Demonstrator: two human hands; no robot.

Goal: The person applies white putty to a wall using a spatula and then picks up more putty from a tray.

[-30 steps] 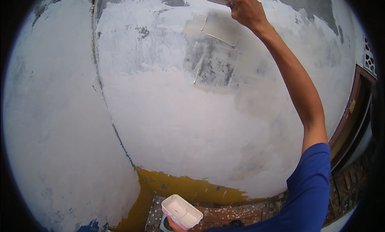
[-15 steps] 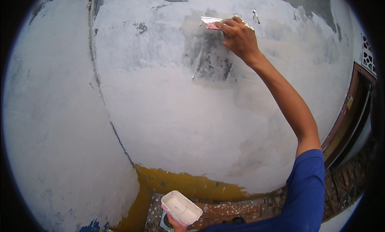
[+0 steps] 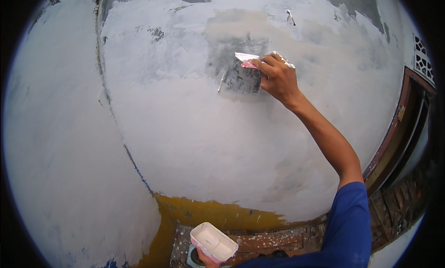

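Nearest, a rectangular plastic tub (image 3: pixel 199 244) of pale putty (image 3: pixel 207 238) is supported by the left hand (image 3: pixel 207 260), which is clamped on its near side (the fingers beneath are hidden). Just beyond the tub, a yellow-ochre band (image 3: pixel 218 215) is seen uncoated along the foot of the wall (image 3: pixel 208 143). Well above the tub and slightly to its right, a broad-bladed putty knife (image 3: pixel 244 57) is held by the right hand (image 3: pixel 279 77), its fingers clamped together on it. The knife's long axis is laid roughly crosswise, sloping a little down to the right; its free corner is pointed left, away from the hand. Whether the blade is pressed on the wall cannot be told. Around the blade, above the tub, a dark grey patch (image 3: pixel 243 84) is only thinly covered, and a raised putty ridge (image 3: pixel 221 81) is left unsmoothed. Most of the wall above the tub is judged to be coated already; bare grey plaster (image 3: pixel 359 0) is left uncovered highest, to the tub's right.
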